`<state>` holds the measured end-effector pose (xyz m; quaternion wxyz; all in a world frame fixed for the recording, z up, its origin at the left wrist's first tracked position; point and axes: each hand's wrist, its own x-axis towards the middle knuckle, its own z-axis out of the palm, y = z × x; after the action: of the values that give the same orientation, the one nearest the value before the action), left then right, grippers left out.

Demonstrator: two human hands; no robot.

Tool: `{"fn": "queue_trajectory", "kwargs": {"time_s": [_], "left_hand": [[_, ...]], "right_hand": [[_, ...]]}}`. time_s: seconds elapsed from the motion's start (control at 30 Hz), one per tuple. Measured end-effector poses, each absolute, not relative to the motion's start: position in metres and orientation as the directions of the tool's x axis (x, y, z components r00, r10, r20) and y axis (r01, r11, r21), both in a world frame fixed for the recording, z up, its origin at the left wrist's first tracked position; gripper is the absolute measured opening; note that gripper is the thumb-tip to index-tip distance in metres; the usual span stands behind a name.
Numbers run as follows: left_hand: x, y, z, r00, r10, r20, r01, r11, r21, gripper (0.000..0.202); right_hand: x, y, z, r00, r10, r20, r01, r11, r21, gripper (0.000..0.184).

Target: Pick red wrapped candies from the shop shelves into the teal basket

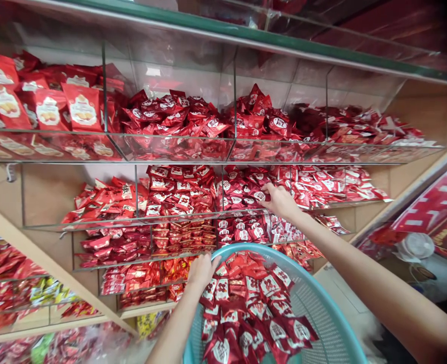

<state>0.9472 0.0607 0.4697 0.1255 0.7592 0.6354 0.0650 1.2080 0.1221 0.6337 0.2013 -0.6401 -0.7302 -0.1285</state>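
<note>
My left hand (201, 273) is closed over the near-left rim of a teal plastic basket (337, 309). Inside the basket lie many small red and dark-red snack packets (270, 285) with white labels. My right hand (280, 200) reaches into a middle glass-fronted shelf, at a pile of dark-red packets with white oval labels (246, 188). Its thumb and forefinger are bent and apart at the packets, and I see nothing held between them.
Tiered shelves with glass dividers (136, 191) hold heaps of red packets. Larger red bags (81, 106) stand at upper left. A slanted wooden board (56, 268) crosses lower left, near yellow packets (51, 290). A white round object (416, 246) sits at right.
</note>
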Motion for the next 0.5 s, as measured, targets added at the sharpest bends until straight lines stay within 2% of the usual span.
{"fn": "queue_trajectory", "kwargs": {"time_s": [0.17,0.4,0.5], "left_hand": [[0.946,0.062,0.467,0.194,0.98,-0.034,0.941,-0.176,0.29,0.053],[0.947,0.06,0.475,0.181,0.979,-0.097,0.955,-0.151,0.255,0.056],[0.948,0.061,0.476,0.187,0.977,-0.1,0.956,-0.158,0.246,0.057]], "right_hand": [[1.209,0.115,0.638,-0.108,0.863,0.494,0.981,0.174,-0.089,0.035],[1.203,0.068,0.653,-0.147,0.808,0.57,0.931,0.308,-0.196,0.035],[1.196,0.032,0.644,-0.214,0.822,0.527,0.894,0.382,-0.233,0.036]]}}
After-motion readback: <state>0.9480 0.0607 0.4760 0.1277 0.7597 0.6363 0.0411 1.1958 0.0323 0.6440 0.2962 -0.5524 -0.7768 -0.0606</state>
